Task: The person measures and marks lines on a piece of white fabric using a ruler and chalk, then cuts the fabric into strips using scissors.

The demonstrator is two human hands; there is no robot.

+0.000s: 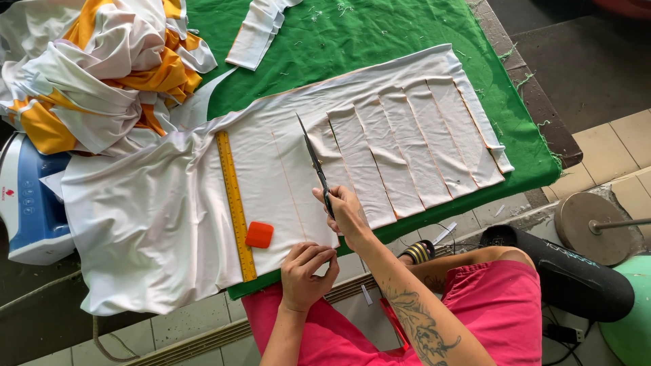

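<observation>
White fabric (176, 203) lies spread over a green cloth (380, 34) on the table. Its right part is cut into several parallel strips (407, 142). My right hand (346, 213) grips long scissors (313, 159), whose blades point away from me along a marked line in the fabric. My left hand (305, 271) pinches the near edge of the fabric just left of that cut. A yellow ruler (235, 203) lies on the fabric to the left, and an orange piece of chalk (259, 234) sits beside it.
A heap of white and orange fabric (102, 68) sits at the back left. A blue and white appliance (27, 203) stands at the left edge. A folded white strip (258, 30) lies at the back. A round metal stand base (590, 227) rests on the floor at right.
</observation>
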